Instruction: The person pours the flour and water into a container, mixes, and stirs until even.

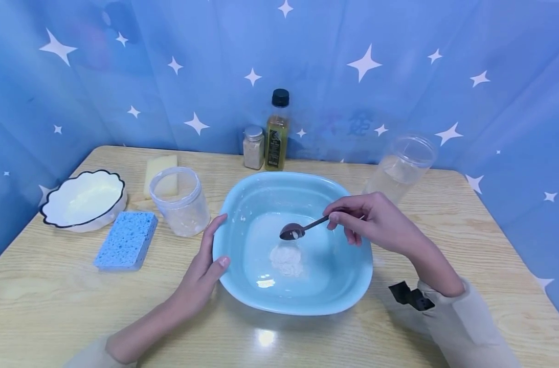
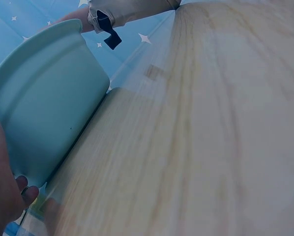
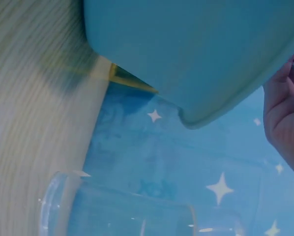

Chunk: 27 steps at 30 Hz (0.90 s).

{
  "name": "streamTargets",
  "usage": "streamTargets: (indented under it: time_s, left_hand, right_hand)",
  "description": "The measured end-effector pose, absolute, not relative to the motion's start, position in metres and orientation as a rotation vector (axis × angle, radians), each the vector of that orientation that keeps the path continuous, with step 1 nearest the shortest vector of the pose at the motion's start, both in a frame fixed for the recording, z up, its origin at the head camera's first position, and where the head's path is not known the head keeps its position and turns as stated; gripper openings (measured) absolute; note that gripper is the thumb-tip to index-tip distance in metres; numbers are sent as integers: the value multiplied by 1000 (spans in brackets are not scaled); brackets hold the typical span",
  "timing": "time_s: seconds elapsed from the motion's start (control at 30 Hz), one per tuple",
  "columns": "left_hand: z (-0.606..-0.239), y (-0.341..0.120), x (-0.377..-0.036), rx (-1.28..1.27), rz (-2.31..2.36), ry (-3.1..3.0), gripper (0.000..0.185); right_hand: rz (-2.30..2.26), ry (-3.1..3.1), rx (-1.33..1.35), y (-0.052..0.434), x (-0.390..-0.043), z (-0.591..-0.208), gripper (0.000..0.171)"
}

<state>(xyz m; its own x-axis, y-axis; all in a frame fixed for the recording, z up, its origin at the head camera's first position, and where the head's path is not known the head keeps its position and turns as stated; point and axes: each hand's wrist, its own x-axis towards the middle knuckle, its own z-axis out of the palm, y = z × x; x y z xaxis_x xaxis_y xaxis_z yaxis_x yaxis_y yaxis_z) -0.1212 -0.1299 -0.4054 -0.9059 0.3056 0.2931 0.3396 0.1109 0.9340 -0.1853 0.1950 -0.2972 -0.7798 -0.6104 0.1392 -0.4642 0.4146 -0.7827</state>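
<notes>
A light blue plastic basin (image 1: 293,305) stands on the table, with a mound of white powder (image 1: 286,259) on its floor. My left hand (image 1: 204,273) grips the basin's left rim, thumb over the edge and fingers along the outer wall. In the left wrist view, that hand (image 2: 4,182) lies against the basin's side (image 2: 53,98). My right hand (image 1: 369,222) pinches the handle of a dark brown spoon (image 1: 292,232) over the basin. A little white shows in the spoon's bowl, just above the powder. The right wrist view catches the hand (image 3: 287,110) beside the basin rim, the spoon hidden.
Left of the basin stand an open clear jar (image 1: 182,214), a blue sponge (image 1: 126,240), a pale yellow block (image 1: 155,166) and a white scalloped bowl (image 1: 83,199). Behind are a lidded jar (image 1: 253,148) and an oil bottle (image 1: 276,135). A clear container (image 1: 394,171) stands back right.
</notes>
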Motion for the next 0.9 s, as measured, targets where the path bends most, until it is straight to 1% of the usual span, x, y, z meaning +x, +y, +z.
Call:
streamTargets:
  time_s: [0.3, 0.63, 0.8, 0.9]
  left_hand:
    - [-406, -130, -121, -665, -1958, -2324, 62]
    - [-405, -130, -122, -673, -1971, -2324, 62]
    - [-405, -130, -122, -669, -1970, -2333, 62]
    - [-405, -130, -122, -666, -1961, -2337, 62]
  right_hand:
    - [-1218, 2593, -1082, 192, -180, -293, 17]
    - [-1175, 2695, -1016, 186, -176, -290, 17]
    - [-1004, 2920, -971, 191, -178, -289, 12]
    - [-841, 2974, -990, 192, -178, -288, 14]
